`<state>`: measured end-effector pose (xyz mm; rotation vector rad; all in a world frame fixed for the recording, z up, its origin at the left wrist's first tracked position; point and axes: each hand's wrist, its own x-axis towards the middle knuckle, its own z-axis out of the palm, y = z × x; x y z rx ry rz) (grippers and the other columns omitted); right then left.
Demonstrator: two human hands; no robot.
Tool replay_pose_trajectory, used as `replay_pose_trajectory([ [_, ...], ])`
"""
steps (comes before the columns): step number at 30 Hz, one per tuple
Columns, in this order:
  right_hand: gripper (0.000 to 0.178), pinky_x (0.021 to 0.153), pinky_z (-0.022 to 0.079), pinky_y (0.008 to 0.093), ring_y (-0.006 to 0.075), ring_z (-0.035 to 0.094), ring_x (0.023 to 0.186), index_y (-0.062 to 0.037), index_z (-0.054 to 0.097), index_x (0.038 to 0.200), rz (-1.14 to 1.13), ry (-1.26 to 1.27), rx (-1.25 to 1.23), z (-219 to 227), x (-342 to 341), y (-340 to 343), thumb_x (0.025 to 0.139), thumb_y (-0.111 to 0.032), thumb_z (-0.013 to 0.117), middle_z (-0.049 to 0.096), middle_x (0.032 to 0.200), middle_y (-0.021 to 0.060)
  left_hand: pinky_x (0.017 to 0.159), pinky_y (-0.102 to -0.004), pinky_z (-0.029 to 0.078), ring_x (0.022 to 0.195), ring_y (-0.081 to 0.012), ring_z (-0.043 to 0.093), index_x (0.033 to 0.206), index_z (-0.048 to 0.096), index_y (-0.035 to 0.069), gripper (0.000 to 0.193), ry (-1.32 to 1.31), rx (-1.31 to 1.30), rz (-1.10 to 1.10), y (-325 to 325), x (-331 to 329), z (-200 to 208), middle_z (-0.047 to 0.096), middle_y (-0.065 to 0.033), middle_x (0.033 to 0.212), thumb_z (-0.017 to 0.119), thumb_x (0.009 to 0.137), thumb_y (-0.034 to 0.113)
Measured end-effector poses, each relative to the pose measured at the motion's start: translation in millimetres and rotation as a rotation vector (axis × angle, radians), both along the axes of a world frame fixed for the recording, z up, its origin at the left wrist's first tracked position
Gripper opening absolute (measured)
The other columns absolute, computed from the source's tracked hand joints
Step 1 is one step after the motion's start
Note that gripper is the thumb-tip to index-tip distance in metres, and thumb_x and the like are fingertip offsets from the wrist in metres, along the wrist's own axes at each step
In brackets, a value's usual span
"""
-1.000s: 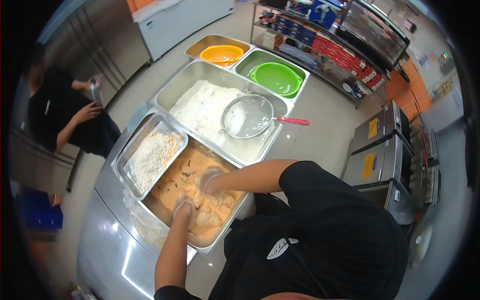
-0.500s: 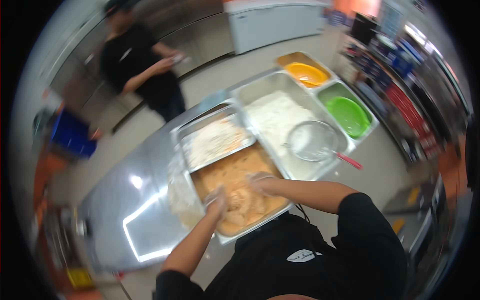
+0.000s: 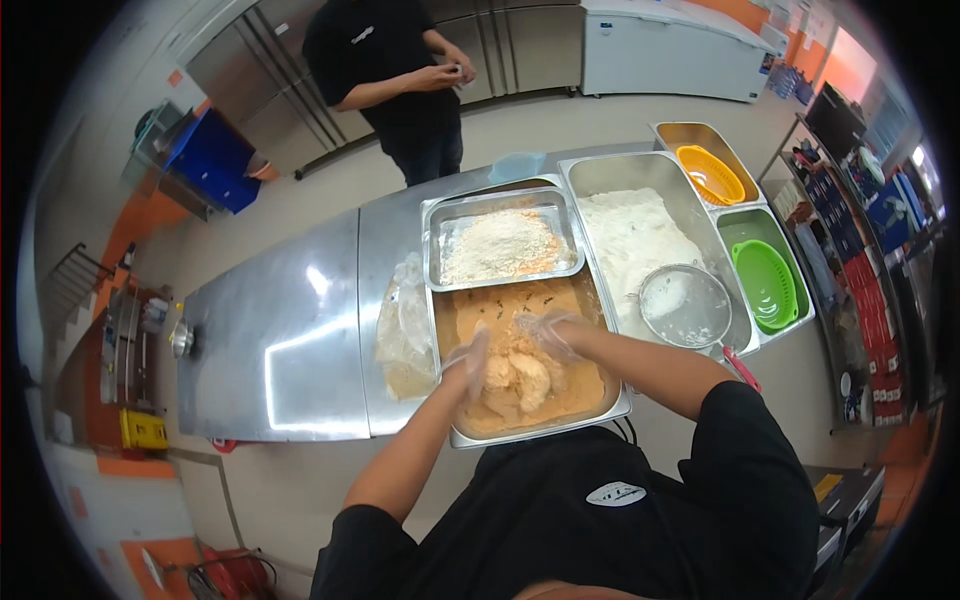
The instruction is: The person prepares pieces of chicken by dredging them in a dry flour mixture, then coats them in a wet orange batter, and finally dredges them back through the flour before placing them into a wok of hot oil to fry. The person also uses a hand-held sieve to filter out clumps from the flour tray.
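Observation:
Both of my hands wear clear plastic gloves and are down in a deep metal pan (image 3: 617,402) of orange-tan breading powder (image 3: 588,385). Between them lies a heap of powder-coated pieces (image 3: 522,380), pale and lumpy; what is under the coating cannot be made out. My left hand (image 3: 471,362) is at the heap's left side, its fingers stretched forward. On the far right side of the heap is my right hand (image 3: 548,332), fingers extended and partly dusted, palm over the powder. Neither hand is closed round a piece.
A shallow metal tray (image 3: 432,250) of pale crumbs rests over the pan's far end. To the right, a sieve (image 3: 685,305) lies on a bin of white flour (image 3: 630,225), near orange (image 3: 712,175) and green baskets (image 3: 765,285). Plastic bag (image 3: 405,320) left; a person (image 3: 385,80) stands across the table.
My view has swung, so the table and the person sit further right and steadier in the picture. My hands stay in the powder, now flanking a more heaped pile of coated pieces.

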<state>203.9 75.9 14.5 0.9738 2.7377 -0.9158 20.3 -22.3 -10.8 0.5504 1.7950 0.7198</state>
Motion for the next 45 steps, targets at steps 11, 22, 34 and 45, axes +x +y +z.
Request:
replay_pose_trajectory([
  [11, 0.028, 0.077, 0.049, 0.0395, 0.0291, 0.064, 0.093, -0.002, 0.07, 0.096, 0.115, -0.36, -0.032, -50, -27, -25, 0.08, -0.017, 0.053, 0.068, 0.101, 0.0175, 0.098, -0.0416, 0.041, 0.12, -0.0352, 0.051, 0.124, 0.055, 0.004, 0.054, 0.751, -0.029, -0.942, -7, -3, -75, 0.053, -0.0208, 0.13, 0.036, 0.093, 0.043],
  [22, 0.039, 0.083, 0.045, 0.0325, 0.0208, 0.058, 0.098, 0.003, 0.061, 0.114, -0.685, 0.338, -0.912, -55, -14, -35, 0.092, -0.029, 0.054, 0.063, 0.105, 0.0151, 0.101, -0.0414, 0.038, 0.125, -0.028, 0.046, 0.135, 0.043, 0.001, 0.072, -0.336, 0.106, 0.049, -24, 30, -30, 0.044, -0.0186, 0.139, 0.034, 0.093, 0.059],
  [34, 0.056, 0.095, 0.043, 0.0432, 0.0292, 0.055, 0.113, -0.0036, 0.054, 0.124, -0.973, 0.305, -0.813, -103, 5, -56, 0.096, -0.048, 0.036, 0.057, 0.127, 0.0122, 0.089, -0.0426, 0.044, 0.108, -0.0277, 0.056, 0.118, 0.059, 0.005, 0.053, -0.011, -0.093, 0.194, -11, 51, -49, 0.058, -0.0137, 0.123, 0.036, 0.095, 0.047],
  [45, 0.03, 0.084, 0.052, 0.0439, 0.0286, 0.064, 0.091, -0.0069, 0.061, 0.108, -0.861, 0.391, -1.049, -74, 35, 5, 0.093, -0.03, 0.048, 0.064, 0.105, 0.0103, 0.097, -0.0407, 0.041, 0.115, -0.0294, 0.054, 0.126, 0.054, 0.006, 0.051, 0.201, 0.161, -0.494, -20, -3, 28, 0.055, -0.0171, 0.128, 0.041, 0.091, 0.041],
])
